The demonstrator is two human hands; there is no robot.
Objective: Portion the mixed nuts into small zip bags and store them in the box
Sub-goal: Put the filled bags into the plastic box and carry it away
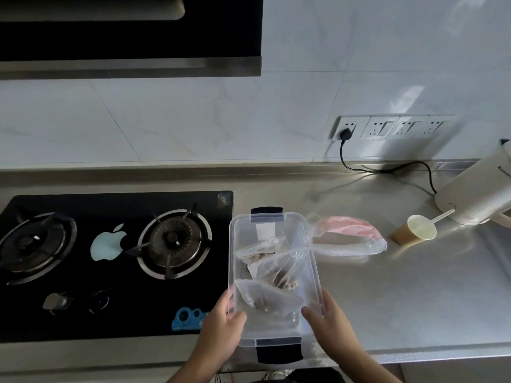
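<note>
Clear rectangular plastic box: on steel worktop, just right of black glass gas hob, near front edge. Small clear zip bags of nuts: inside box. Left hand on box's near left side; right hand on near right side. Clear plastic bag with pink contents: right of box, touching it. Brown paper cup: farther right. White kettle: behind cup, at right. Wall sockets: behind worktop.

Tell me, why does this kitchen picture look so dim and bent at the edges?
Head view: dim overall, with window light glaring off the steel counter near the paper cup; the wide lens tilts the kettle; the clear box and its bags look slightly soft.
</note>
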